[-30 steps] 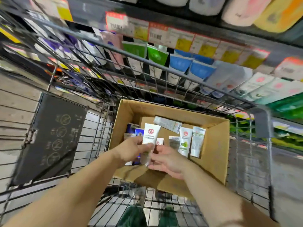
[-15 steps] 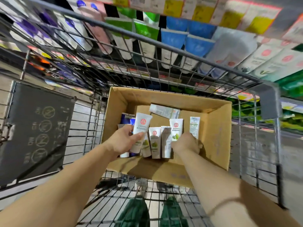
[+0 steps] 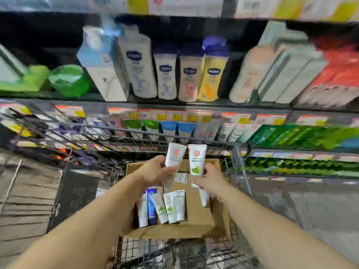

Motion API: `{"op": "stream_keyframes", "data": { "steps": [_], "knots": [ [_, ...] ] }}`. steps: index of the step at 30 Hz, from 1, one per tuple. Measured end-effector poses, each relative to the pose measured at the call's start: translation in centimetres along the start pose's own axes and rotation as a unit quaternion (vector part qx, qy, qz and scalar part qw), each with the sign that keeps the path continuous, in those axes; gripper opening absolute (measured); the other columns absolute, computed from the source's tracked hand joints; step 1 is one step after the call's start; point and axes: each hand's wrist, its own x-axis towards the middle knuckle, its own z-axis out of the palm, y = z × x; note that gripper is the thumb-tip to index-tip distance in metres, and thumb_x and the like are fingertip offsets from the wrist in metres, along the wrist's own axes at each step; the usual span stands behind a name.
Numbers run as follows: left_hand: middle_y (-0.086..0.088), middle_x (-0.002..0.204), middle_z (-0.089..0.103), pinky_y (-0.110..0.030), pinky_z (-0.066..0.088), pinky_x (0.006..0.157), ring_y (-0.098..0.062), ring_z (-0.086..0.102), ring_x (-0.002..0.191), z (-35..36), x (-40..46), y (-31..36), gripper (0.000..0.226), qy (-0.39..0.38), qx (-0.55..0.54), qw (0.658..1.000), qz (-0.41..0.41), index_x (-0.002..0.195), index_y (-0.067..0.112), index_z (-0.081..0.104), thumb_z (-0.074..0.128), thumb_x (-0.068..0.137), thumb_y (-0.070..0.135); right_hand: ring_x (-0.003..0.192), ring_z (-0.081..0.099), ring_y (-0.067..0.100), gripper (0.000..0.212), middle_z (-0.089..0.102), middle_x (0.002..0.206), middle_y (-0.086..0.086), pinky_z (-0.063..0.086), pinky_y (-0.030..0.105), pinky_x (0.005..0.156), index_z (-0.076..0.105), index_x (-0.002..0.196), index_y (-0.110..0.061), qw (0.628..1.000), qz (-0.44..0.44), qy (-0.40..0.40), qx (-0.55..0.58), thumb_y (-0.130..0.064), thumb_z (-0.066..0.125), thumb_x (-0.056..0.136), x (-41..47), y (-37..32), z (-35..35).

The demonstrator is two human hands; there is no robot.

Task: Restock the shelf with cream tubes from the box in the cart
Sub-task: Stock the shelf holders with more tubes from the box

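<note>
My left hand [image 3: 155,171] grips a white cream tube [image 3: 173,156] with a red round logo, held upright above the box. My right hand [image 3: 210,180] grips a second white tube [image 3: 197,159] with a red logo and green leaves, side by side with the first. Below them the cardboard box [image 3: 200,216] sits in the wire cart [image 3: 136,140] and holds several more tubes [image 3: 170,207], white and blue. Beyond the cart rim, the shelf row of tubes [image 3: 169,129] stands behind price tags.
An upper shelf carries lotion bottles [image 3: 167,74], a boxed item [image 3: 101,65] and green packs [image 3: 68,80]. Green packages [image 3: 303,136] fill the shelf at the right. A dark folded child-seat flap [image 3: 75,197] hangs on the cart's left. The image is motion-blurred.
Both hands have lifted out of the box, each with a tube, and the view has tilted up toward the shelves. Half a second ago the right hand was reaching down among the tubes.
</note>
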Motion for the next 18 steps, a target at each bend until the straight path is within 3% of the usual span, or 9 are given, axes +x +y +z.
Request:
{"op": "stream_keyframes", "data": {
  "steps": [4,5,7,11,14,16,18],
  "knots": [
    [-0.008,0.102,0.070,-0.046,0.059,0.079,-0.024,0.068,0.088,2.3,-2.2,9.0,0.031,-0.018,0.031,0.995,0.092,0.115,0.017,0.058,0.069,0.089,0.031,0.082,0.058,0.009,0.035,0.063,0.103,-0.003,0.046,0.012,0.063,0.055,0.113,-0.016,0.995,-0.079,0.051,0.034,-0.026,0.073,0.086,-4.4,-3.3,-7.8],
    [-0.007,0.099,0.069,-0.047,0.058,0.082,-0.023,0.067,0.086,3.5,-2.8,11.2,0.030,-0.026,0.029,0.993,0.110,0.116,0.015,0.059,0.068,0.090,0.027,0.081,0.058,0.008,0.032,0.064,0.104,-0.002,0.047,0.012,0.062,0.054,0.111,-0.017,0.993,-0.089,0.065,0.052,-0.025,0.073,0.087,-5.6,-3.5,-9.8],
    [-0.007,0.097,0.070,-0.042,0.057,0.078,-0.020,0.067,0.080,6.3,-3.7,15.1,0.025,-0.042,0.018,0.989,0.140,0.118,0.011,0.059,0.064,0.094,0.016,0.086,0.063,0.012,0.031,0.067,0.110,0.001,0.055,0.024,0.072,0.054,0.109,-0.020,0.985,-0.102,0.102,0.093,-0.024,0.073,0.086,-7.4,-3.0,-14.0],
    [-0.010,0.097,0.068,-0.022,0.056,0.056,-0.009,0.069,0.066,14.0,-5.0,22.3,0.020,-0.085,0.027,0.978,0.189,0.114,0.008,0.058,0.061,0.095,0.008,0.081,0.062,0.010,0.032,0.067,0.106,0.000,0.052,0.018,0.060,0.058,0.110,-0.015,0.971,-0.128,0.163,0.121,-0.025,0.074,0.085,-11.5,-0.2,-23.1],
    [-0.007,0.104,0.072,-0.035,0.059,0.074,-0.018,0.071,0.085,21.5,-5.8,27.3,0.030,-0.102,0.049,0.968,0.226,0.114,0.013,0.061,0.071,0.088,0.025,0.078,0.062,0.008,0.036,0.068,0.106,0.002,0.046,0.013,0.054,0.059,0.113,-0.013,0.957,-0.146,0.215,0.131,-0.025,0.075,0.084,-14.5,3.6,-30.8],
    [-0.005,0.100,0.073,-0.033,0.059,0.070,-0.017,0.071,0.082,27.4,-6.4,30.1,0.016,-0.131,0.040,0.960,0.244,0.109,0.019,0.062,0.065,0.093,0.016,0.079,0.064,0.010,0.037,0.069,0.104,0.001,0.047,0.016,0.058,0.059,0.114,-0.013,0.948,-0.152,0.241,0.141,-0.024,0.076,0.083,-16.7,6.8,-36.2],
    [-0.003,0.101,0.072,-0.029,0.058,0.065,-0.013,0.072,0.081,33.9,-6.9,32.9,0.018,-0.151,0.021,0.953,0.260,0.112,0.019,0.060,0.059,0.096,0.011,0.081,0.066,0.011,0.040,0.071,0.104,0.000,0.049,0.019,0.060,0.060,0.117,-0.014,0.943,-0.161,0.254,0.142,-0.026,0.077,0.083,-18.9,10.2,-41.9]
  ]
}}
